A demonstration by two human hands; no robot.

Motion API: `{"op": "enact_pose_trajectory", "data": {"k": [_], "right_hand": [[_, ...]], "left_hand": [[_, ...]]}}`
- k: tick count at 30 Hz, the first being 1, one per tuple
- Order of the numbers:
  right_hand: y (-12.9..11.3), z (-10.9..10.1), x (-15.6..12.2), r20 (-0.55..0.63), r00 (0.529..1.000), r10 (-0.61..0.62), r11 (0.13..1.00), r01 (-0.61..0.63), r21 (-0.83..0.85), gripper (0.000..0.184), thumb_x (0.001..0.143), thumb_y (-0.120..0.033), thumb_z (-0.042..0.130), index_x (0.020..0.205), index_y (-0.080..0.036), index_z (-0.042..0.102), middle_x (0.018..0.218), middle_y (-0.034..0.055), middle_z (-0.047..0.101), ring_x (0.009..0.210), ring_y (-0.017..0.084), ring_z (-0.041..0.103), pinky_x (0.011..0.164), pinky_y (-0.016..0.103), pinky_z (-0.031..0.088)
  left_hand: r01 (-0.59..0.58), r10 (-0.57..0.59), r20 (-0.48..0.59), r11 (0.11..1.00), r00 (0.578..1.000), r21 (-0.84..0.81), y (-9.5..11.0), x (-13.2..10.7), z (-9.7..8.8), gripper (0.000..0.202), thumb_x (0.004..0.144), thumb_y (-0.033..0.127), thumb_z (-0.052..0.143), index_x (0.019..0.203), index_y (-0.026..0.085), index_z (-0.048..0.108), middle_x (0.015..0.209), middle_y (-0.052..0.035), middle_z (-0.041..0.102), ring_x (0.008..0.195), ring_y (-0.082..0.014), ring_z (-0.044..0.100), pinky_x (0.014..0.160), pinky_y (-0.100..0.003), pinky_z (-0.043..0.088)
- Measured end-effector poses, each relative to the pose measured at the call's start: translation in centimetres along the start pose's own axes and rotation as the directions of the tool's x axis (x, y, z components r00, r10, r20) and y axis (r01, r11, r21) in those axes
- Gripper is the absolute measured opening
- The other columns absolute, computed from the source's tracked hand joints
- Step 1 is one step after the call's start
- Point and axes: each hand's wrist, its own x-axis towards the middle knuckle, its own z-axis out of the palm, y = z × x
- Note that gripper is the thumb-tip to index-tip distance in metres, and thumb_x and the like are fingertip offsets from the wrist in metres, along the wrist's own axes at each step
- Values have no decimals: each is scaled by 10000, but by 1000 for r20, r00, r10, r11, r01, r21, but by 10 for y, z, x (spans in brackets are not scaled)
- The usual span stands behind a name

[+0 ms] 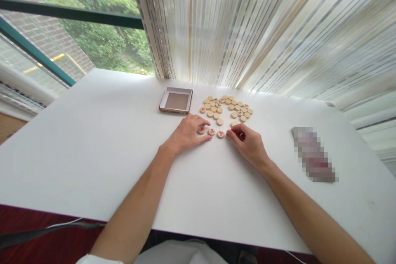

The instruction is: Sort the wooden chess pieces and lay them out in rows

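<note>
Round wooden xiangqi pieces point(227, 107) lie in a loose, curved cluster on the white table point(93, 144), most of them face down and blank. Three with red characters stand in a short row at the front, including one point(211, 132) just beyond my left hand point(187, 134). The spread fingers of that hand rest on the table around the leftmost red piece point(201, 130), holding nothing. My right hand point(247, 144) is curled, its fingertips pinching a wooden piece point(228, 134) that is mostly hidden, next to the red piece point(220, 134) at the row's right end.
A shallow open cardboard box point(175, 100) stands left of the cluster. A pixelated flat object point(313, 154) lies at the right of the table. Behind the table hang a striped sheer curtain and a window. A dark red surface runs below the table's front edge.
</note>
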Motion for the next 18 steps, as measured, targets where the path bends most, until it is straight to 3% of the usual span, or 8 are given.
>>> {"op": "enact_pose_trajectory", "data": {"k": [12, 18], "right_hand": [[3, 1, 3, -32, 992, -126, 986, 121, -117, 112, 918, -287, 645, 842, -210, 617, 791, 11, 595, 637, 144, 525, 611, 282, 439], [4, -3, 6, -194, 969, -155, 983, 131, -132, 80, 955, -256, 567, 912, -207, 613, 831, 21, 599, 657, 147, 549, 581, 280, 451]], "left_hand": [[-22, 22, -8, 1000, 1000, 6, 3, 0, 2, 362, 801, 408, 764, 1102, 222, 687, 1085, -62, 680, 1082, -264, 579, 999, -423, 464], [-46, 46, -52, 999, 998, -15, 7, 1, 0, 352, 794, 386, 781, 1099, 235, 689, 1099, -59, 668, 1089, -263, 567, 1009, -424, 456]]}}
